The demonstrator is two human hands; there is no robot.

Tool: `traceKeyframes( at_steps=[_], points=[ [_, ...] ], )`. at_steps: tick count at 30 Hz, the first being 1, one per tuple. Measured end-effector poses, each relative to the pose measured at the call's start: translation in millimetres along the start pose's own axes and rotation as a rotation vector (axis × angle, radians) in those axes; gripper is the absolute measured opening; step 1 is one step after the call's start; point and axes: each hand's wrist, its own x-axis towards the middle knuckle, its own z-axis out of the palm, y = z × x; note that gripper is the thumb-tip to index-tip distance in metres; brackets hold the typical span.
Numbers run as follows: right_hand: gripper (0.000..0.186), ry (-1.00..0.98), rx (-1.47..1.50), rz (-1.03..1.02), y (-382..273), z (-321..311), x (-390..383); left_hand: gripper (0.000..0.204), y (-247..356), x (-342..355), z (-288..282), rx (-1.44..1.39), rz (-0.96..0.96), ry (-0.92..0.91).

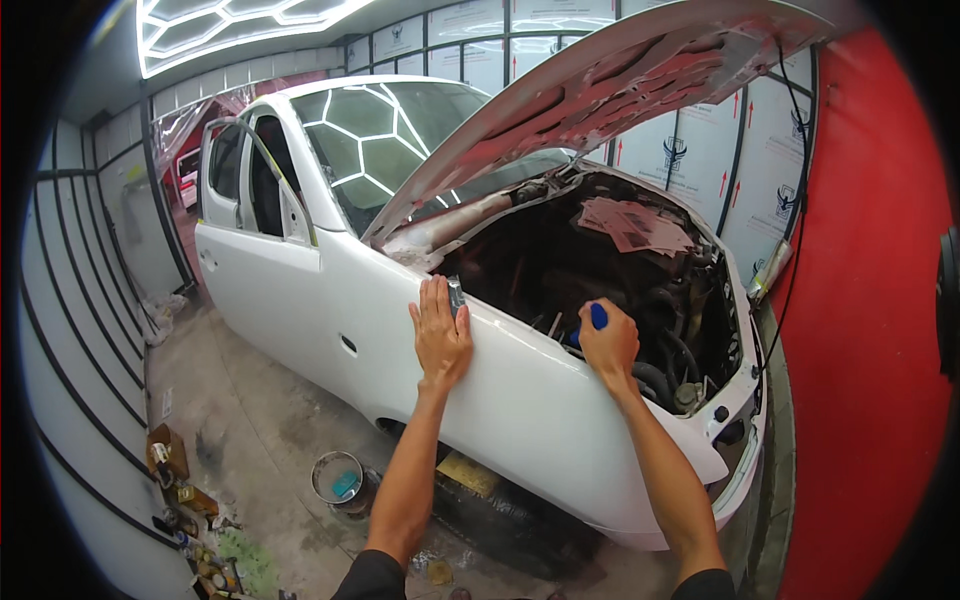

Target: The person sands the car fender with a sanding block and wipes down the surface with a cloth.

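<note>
My left hand (441, 335) lies flat with straight fingers on the upper edge of the white car's front fender (520, 400). Beside its index finger and thumb, a small dark grey piece (456, 294) rests at the fender's edge; I cannot tell whether the hand touches it. My right hand (612, 345) is closed around a blue-handled thing (599, 316) over the fender's inner edge, by the engine bay (510, 265). Most of that blue thing is hidden by my fingers, so its kind does not show. The hood (600, 90) stands raised above the bay.
Pinkish sheets (637, 226) lie in the engine bay. On the floor stand a bucket (338, 478) with a turquoise thing inside, a cardboard box (167, 452), and several cans and bottles at lower left. A black cable (795, 220) hangs near the red wall (870, 330).
</note>
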Motion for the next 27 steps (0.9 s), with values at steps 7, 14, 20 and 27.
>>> traceKeyframes(
  at_steps=[7,14,20,27],
  points=[
    [0.017,0.034,-0.081,-0.056,25.5,-36.6,-11.1,0.089,80.7,-85.7,28.3,-0.171,0.227,-0.233],
    [0.020,-0.119,-0.287,0.149,46.5,-77.0,-32.6,0.069,52.7,-60.1,27.6,-0.114,-0.010,0.001],
    [0.025,-0.097,-0.171,0.028,45.2,-71.0,-47.2,0.069,-32.8,-27.7,24.7,0.440,0.234,0.142],
    [0.022,-0.074,-0.287,0.018,53.1,-79.8,-45.7,0.084,97.8,-149.6,25.9,-0.265,0.177,-0.250]
  ],
)
